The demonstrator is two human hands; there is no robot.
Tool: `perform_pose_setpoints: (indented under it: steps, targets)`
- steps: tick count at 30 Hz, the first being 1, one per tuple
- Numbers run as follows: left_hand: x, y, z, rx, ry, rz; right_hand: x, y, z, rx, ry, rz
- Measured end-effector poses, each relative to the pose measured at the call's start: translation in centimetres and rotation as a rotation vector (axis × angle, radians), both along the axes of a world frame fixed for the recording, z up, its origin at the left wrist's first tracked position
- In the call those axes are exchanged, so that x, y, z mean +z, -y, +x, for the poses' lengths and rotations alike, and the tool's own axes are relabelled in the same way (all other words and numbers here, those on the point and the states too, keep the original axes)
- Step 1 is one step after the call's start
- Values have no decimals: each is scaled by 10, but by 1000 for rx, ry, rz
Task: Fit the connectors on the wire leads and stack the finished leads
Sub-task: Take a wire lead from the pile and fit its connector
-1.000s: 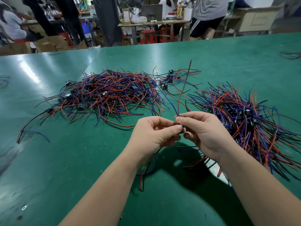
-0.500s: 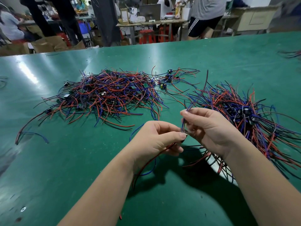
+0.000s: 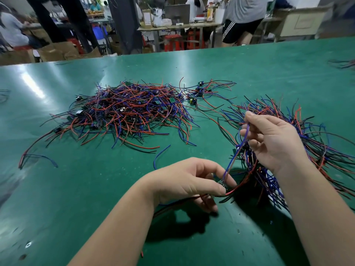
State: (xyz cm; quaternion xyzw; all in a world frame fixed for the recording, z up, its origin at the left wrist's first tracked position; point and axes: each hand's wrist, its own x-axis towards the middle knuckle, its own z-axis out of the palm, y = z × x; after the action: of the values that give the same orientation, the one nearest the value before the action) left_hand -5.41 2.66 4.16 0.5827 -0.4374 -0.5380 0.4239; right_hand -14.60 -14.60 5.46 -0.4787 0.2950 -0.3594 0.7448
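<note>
Head-worn wide-angle camera looks forward and down, close over the table (image 3: pixel 76 189)

We look across a wide green table (image 3: pixel 80 189) with a streak of light (image 3: pixel 31 83) glaring off it. Beyond its far edge we see cardboard boxes (image 3: pixel 57 51), a dark pillar (image 3: pixel 124 24), a cluttered wooden bench (image 3: pixel 178 27), red stools (image 3: pixel 172 43) and a beige cabinet (image 3: pixel 303 24).

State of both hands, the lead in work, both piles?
left hand: pinches small connector, low over the table
right hand: raised, pinches blue wire
blue wire: runs from hand to hand, off the table
left pile: loose tangle, lying untouched
right pile: bunched, partly behind right hand
</note>
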Motion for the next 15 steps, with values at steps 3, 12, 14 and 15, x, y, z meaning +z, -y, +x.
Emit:
perform_pose_setpoints:
  steps: [3,12,14,15]
  targets:
    - [-2,0,-1,-12,-32,-21,0,1,1,-3,-36,19]
    - [-2,8,12,366,-371,-501,-8,-9,7,359,-134,124]
    - [-3,10,14,510,-417,-574,-11,-17,9,474,-134,35]
    - [-4,12,14,574,-411,-593,-12,-22,8,535,-126,2]
